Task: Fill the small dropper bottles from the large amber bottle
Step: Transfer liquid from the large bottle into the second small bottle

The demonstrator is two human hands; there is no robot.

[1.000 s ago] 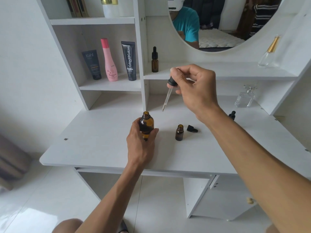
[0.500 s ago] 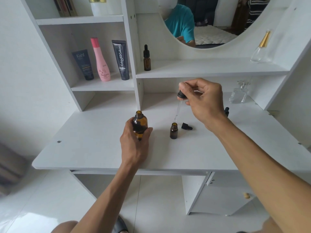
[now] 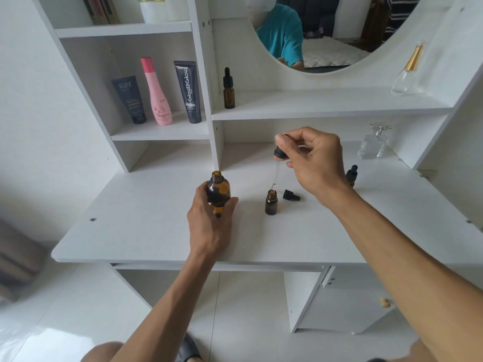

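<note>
The dropper, thin fragile glass, is pinched at its bulb by the right hand above the small bottle; the large bottle is gripped by the left hand.

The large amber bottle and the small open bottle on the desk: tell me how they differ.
The large amber bottle is taller and wider than the small open bottle. The left hand grips the large one; the small one stands free on the desk. The right hand holds a dropper with its tip right above the small bottle's mouth, not the large one's. Both are amber, upright and uncapped.
</note>
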